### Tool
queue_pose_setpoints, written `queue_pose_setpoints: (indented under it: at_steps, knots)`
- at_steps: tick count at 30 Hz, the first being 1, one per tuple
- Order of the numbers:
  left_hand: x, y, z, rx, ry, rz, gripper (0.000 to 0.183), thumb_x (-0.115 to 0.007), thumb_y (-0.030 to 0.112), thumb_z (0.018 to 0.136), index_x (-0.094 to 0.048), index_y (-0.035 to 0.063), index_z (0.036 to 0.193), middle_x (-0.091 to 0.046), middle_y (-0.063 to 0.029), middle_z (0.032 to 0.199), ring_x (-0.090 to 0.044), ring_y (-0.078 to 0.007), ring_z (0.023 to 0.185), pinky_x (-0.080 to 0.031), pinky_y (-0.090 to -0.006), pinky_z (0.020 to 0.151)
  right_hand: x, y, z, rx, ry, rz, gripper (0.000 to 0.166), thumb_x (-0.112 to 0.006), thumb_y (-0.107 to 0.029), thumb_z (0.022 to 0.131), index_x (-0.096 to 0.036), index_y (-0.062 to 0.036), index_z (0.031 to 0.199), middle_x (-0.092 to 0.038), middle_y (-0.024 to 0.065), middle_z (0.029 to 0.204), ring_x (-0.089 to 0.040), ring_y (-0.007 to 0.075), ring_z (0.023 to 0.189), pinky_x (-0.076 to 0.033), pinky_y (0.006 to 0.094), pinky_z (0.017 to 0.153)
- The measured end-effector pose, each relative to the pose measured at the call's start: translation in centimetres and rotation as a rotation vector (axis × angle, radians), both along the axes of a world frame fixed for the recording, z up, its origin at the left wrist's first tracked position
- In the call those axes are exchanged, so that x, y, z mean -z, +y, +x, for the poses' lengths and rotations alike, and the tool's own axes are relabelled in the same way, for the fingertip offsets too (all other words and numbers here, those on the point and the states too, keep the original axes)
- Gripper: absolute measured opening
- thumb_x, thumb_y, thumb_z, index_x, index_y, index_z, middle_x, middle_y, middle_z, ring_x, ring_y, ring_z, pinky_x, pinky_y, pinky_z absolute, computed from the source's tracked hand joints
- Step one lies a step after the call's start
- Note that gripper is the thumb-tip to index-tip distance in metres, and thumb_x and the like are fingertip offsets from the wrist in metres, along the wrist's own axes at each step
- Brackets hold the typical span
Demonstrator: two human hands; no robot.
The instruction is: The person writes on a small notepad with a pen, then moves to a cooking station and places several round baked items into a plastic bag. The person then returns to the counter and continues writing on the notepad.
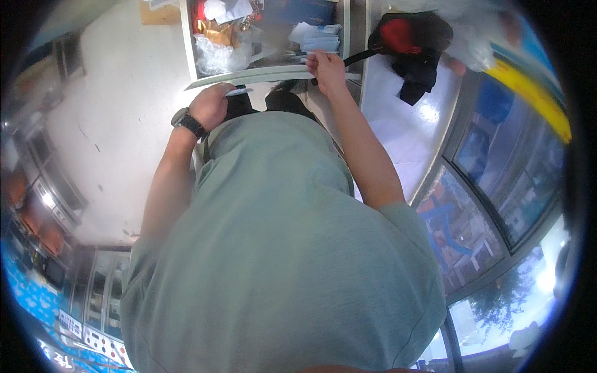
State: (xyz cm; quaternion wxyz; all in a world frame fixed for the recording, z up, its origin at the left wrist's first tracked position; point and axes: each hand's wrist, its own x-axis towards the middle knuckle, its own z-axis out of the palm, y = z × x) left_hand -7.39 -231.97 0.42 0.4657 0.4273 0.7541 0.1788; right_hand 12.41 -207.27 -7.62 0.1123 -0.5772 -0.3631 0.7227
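Note:
An open white drawer (270, 73) lies before me, full of small goods. My left hand (212, 108), with a dark-strapped watch (186, 122) on its wrist, holds a thin white flat packet or card (239, 92) just outside the drawer front. Over the drawer's right front corner is my right hand (328, 72), its fingers bent against the near edge of a stack of white flat packets (319, 38). Whether those fingers grip one of them is not clear. A clear plastic bag (219, 56) and crumpled gold wrapping (219, 33) fill the drawer's left side.
A dark blue flat item (303, 11) lies at the drawer's back. Right of the drawer sits a black and red bag (415, 46), its black strap (361, 57) reaching the drawer corner. Glass windows (466, 224) line the right side. The pale floor (126, 116) spreads to the left.

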Motion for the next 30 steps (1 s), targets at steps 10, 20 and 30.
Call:
queue_pose_setpoints:
  at_steps: [10,20,30]
  knots:
    - [6.0,-0.2,-1.1,-0.238,-0.180,-0.086,0.034,-0.047,0.005,0.088,-0.066,0.0040,0.117,-0.066,-0.0257,0.110,-0.063,-0.0372,0.106,-0.047,-0.0413,0.095,7.3,-1.1,-6.5,-1.640,-0.499,0.707,0.038,-0.056,-0.016,0.089,-0.069,-0.0212,0.124,-0.067,0.0131,0.121,-0.064,0.0344,0.111,-0.051,0.0469,0.097]
    - [5.0,-2.8,-2.4,-0.954,-1.062,0.000,0.055,-0.041,0.012,0.094,-0.034,-0.0091,0.144,-0.056,-0.0259,0.134,-0.056,-0.0352,0.125,-0.044,-0.0411,0.108,12.3,-2.9,-10.1,-1.892,-0.439,0.573,0.035,-0.057,-0.004,0.084,-0.072,-0.0104,0.115,-0.067,0.0187,0.119,-0.066,0.0353,0.106,-0.054,0.0478,0.087]
    - [1.9,-1.3,-2.5,-1.217,-1.305,0.147,0.052,-0.041,0.017,0.100,-0.032,-0.0072,0.144,-0.054,-0.0278,0.134,-0.056,-0.0395,0.123,-0.043,-0.0490,0.108,10.4,1.8,-8.9,-1.760,-0.041,0.680,0.036,-0.065,-0.016,0.089,-0.063,-0.0044,0.124,-0.070,0.0147,0.101,-0.067,0.0286,0.087,-0.055,0.0359,0.078]
